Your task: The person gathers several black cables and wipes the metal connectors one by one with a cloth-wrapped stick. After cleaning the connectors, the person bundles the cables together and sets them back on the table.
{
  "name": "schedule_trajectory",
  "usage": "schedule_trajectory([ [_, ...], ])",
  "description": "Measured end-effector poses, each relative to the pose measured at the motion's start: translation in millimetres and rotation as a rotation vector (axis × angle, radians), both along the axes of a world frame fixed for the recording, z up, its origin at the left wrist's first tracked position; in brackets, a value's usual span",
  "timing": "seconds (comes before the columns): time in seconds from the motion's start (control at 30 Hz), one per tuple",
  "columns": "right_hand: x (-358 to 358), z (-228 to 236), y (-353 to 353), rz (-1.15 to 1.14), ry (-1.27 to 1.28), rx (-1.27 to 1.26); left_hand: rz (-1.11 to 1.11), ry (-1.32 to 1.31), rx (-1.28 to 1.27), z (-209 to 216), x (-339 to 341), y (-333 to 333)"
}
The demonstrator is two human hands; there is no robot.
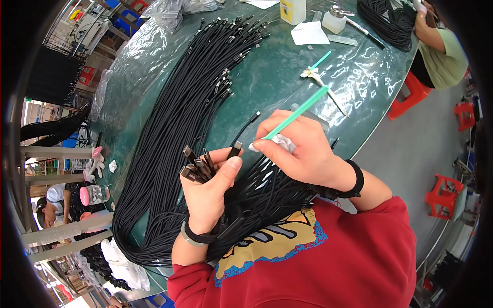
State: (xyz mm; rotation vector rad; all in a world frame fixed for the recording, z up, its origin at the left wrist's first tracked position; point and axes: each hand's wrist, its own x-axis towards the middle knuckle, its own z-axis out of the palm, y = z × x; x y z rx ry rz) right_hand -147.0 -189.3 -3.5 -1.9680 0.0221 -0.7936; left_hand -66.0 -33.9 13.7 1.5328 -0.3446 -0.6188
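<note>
My left hand [208,197] is closed round several black cable plugs [196,168] that fan out above the palm. Between its thumb and finger one black USB plug [235,149] stands up, its metal end showing. My right hand [305,149], just to the right, grips a thin green stick [303,109] that slants up and right. A crumpled white cloth [284,143] is also held in these fingers, partly hidden by them. Beyond the hands a loose cable end [251,123] lies on the table. More black cables [272,179] run beneath both hands.
A long bundle of black cables [164,113] curves across the green table [262,66]. Towards the back are a plastic bottle [292,11], a small pump bottle [334,21], white paper [309,33] and a pen [364,34]. Another person [444,49] sits far right, near red stools [411,96].
</note>
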Motion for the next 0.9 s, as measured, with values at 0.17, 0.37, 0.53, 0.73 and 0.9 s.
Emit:
schedule_trajectory([
  [0.17, 3, 4, -1, 0.07, -0.151, -0.039, -0.057, 0.089, -0.028, -1, -1, 2],
  [0.37, 6, 4, -4, 0.032, -0.191, -0.033, -0.157, 0.256, -0.074, 0, 3, 3],
  [0.53, 6, 3, -3, -0.142, -0.052, -0.024, -0.03, -0.138, 0.062, -4, -7, 1],
  [0.73, 0, 13, 0, -0.053, -0.066, 0.046, -0.095, -0.9, 0.075, -15, -7, -2],
  [0.9, -7, 20, -16, -0.052, 0.104, 0.258, -0.15, -0.871, 0.12, -9, -9, -7],
])
